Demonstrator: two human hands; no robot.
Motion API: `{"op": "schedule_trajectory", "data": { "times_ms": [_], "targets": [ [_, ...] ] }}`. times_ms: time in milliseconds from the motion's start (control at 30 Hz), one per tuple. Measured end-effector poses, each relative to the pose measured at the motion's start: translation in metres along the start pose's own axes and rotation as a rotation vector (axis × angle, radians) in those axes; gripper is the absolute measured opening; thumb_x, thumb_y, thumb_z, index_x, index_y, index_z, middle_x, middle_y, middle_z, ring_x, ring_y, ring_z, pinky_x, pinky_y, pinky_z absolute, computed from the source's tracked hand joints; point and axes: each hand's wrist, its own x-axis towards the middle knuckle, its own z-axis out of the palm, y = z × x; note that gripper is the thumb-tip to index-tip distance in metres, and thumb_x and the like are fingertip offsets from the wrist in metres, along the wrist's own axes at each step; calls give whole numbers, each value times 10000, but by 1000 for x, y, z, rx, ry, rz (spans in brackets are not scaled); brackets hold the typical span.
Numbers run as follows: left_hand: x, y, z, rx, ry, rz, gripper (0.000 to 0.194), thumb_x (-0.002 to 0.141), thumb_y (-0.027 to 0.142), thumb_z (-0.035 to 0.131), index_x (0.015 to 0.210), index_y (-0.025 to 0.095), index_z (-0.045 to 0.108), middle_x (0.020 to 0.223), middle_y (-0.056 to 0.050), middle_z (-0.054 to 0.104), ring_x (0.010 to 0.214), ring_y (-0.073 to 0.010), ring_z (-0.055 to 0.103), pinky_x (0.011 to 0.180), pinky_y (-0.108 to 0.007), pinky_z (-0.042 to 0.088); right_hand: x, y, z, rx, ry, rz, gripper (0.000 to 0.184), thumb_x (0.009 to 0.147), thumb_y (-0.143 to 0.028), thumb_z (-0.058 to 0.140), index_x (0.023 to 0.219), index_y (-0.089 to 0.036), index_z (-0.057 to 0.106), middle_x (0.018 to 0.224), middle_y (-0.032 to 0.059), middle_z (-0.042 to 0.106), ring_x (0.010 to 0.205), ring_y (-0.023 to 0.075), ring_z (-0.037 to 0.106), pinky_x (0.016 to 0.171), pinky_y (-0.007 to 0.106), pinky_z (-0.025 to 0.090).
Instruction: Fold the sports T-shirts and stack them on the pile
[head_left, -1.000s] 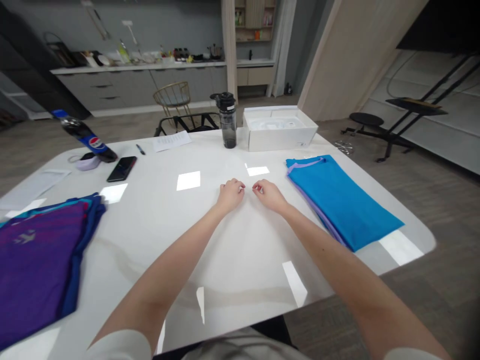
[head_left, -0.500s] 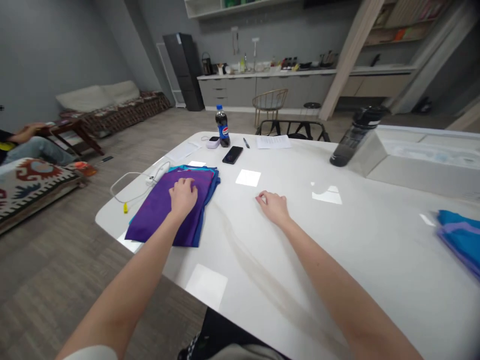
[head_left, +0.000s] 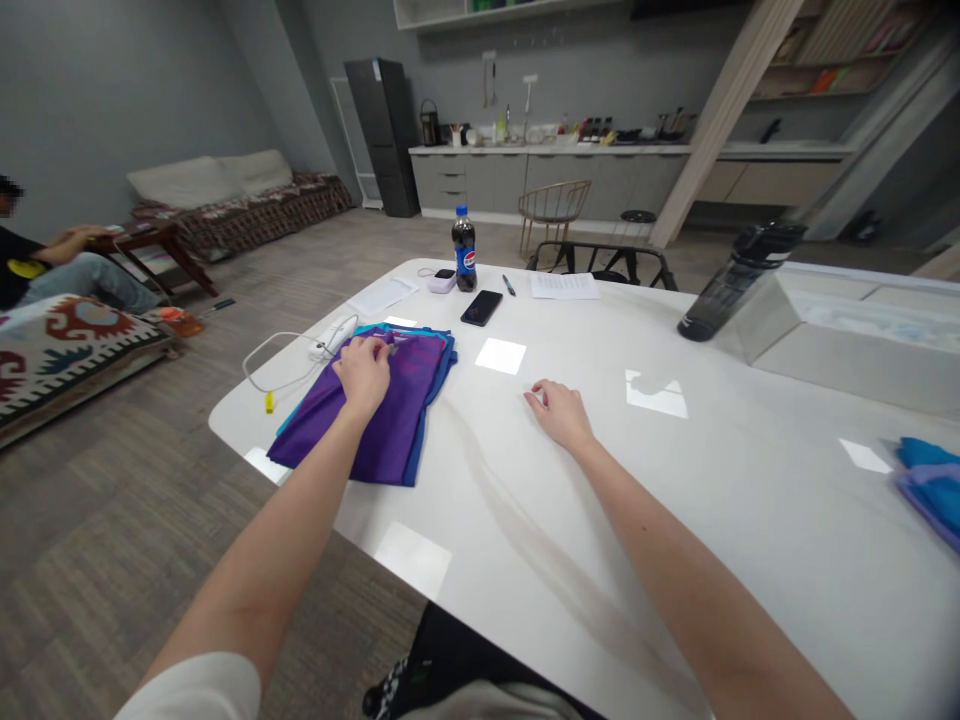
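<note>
A flat stack of folded cloth lies on the left part of the white table [head_left: 510,560]. Its top layer is a purple cloth [head_left: 390,430], with dark blue cloth [head_left: 418,440] and a strip of light blue showing at the edges. My left hand [head_left: 363,375] pinches the purple cloth near its far end, where the fabric puckers by the fingertips. My right hand [head_left: 561,412] rests on the bare tabletop to the right of the stack, fingers curled together around nothing that I can see.
Behind the stack are a cola bottle [head_left: 464,255], a phone [head_left: 481,308], a pen [head_left: 508,286] and paper sheets [head_left: 564,286]. A white cable [head_left: 259,352] lies on the left. At right stand a dark tumbler [head_left: 724,290], a white box [head_left: 855,340] and more blue cloth [head_left: 934,480]. A person sits far left.
My left hand has gone from lying on the purple cloth to pinching it, and the fabric now wrinkles there. The view has shifted slightly left; my right hand stays about where it was.
</note>
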Motion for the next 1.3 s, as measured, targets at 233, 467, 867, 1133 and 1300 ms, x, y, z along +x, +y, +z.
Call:
{"op": "schedule_trajectory", "data": {
  "times_ms": [233, 467, 867, 1133, 1300],
  "targets": [
    [-89, 158, 0, -506, -274, 421, 204, 1020, 286, 486, 1045, 258, 686, 1193, -73, 651, 1165, -238, 574, 1050, -400, 428, -25, 3, -25, 476, 108, -24, 816, 805, -463, 732, 1518, -250, 396, 1236, 102, 619, 856, 217, 604, 830, 383, 528],
    [-196, 282, 24, -1169, -836, 1036, 111, 957, 287, 630, 910, 209, 693, 1042, -76, 704, 1055, -180, 648, 1018, -307, 510, -119, 86, -111, 498, 280, -65, 261, 798, -313, 615, 1033, -205, 655, 1044, 85, 694, 968, 262, 661, 872, 389, 528],
    [-203, 328, 135, 13, -691, 573, 856, 939, 750, 267, 1629, 243, 285, 1712, -144, 154, 1563, -463, 60, 1167, -780, 40, -335, 55, -158, 41, -219, 272, 285, 844, -165, 583, 1078, -227, 733, 1046, 88, 734, 968, 278, 666, 832, 360, 490],
    [-234, 390, 142, -497, -698, 775, 704, 873, 684, 578, 1384, 201, 598, 1550, -199, 453, 1495, -418, 280, 1234, -642, -48, -275, 36, -179, 189, -237, 191, 268, 973, -495, 615, 979, -267, 754, 760, 2, 681, 709, 180, 619, 707, 294, 416],
    [-249, 420, 154, -981, -669, 403, 152, 809, 239, 761, 861, 158, 643, 1266, -303, 579, 1396, -445, 382, 1195, -608, 127, -220, 104, -156, 39, 73, 338, 360, 1020, -463, 495, 825, -220, 675, 740, 22, 640, 700, 191, 586, 688, 304, 401]
  ]
}}
